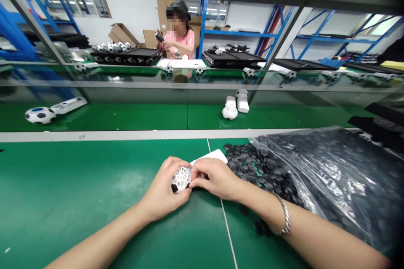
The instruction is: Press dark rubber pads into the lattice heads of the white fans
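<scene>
My left hand is wrapped round a white football-shaped housing with raised ribs and a black patch on its lower left. A flat white handle reaches up to the right behind my fingers and seems to belong to it. My right hand pinches at the housing's right side, thumb and forefinger touching its edge. Whatever lies between those fingertips is hidden. Just right of my right hand, many small black plastic pieces lie loose on the green table.
A clear plastic bag of black pieces fills the table's right side. Beyond a pale rail, a green belt carries a football-shaped unit and two white ones. A person works across the line, holding a dark object.
</scene>
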### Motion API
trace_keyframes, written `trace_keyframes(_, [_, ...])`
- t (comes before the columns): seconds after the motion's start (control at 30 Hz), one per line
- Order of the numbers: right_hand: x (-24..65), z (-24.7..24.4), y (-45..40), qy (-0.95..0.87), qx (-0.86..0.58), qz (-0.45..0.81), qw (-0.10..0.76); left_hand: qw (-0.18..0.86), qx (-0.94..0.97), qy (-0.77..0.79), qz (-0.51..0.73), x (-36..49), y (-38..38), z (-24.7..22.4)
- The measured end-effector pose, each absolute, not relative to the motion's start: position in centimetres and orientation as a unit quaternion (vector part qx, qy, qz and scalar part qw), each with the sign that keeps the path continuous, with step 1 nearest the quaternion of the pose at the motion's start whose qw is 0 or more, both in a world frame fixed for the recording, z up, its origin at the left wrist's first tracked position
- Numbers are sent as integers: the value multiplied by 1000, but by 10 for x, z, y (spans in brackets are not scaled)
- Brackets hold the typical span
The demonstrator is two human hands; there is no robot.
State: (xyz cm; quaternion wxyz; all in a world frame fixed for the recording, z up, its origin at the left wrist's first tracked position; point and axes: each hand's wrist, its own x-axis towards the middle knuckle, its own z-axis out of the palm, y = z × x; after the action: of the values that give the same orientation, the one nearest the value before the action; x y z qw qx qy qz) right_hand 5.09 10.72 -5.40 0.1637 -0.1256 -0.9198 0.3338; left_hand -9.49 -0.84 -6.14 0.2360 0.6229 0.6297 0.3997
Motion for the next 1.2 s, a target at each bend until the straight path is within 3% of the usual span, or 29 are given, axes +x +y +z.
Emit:
trace_keyframes(0.13, [48, -54, 104, -916, -133, 343, 163, 236, 623, 619, 415, -97, -6, -66])
trace_keyframes(0.3, [52, -54, 121, -848, -161, 465, 199, 228, 608, 623, 436, -99, 1, -67])
trace_keyframes(0.43, [68, -56, 176, -834, -315, 362, 273, 137, 566, 687, 434, -132, 30, -62])
trace_keyframes(0.6, [108, -49, 260, -790, -499, 221, 280, 36, 453, 761, 463, -195, 89, -58])
trace_keyframes(0.8, [125, -40, 320, -757, -586, 122, 262, -26, 474, 803, 360, -223, 121, -76])
trace_keyframes(0.9, [114, -50, 343, -752, -603, 108, 242, -110, 500, 806, 296, -225, 124, -88])
trace_keyframes(1.03, [104, -59, 361, -754, -605, 117, 227, -148, 519, 803, 255, -221, 123, -89])
trace_keyframes(1.2, [118, -27, 338, -749, -587, 191, 243, -192, 546, 784, 223, -195, 114, -75])
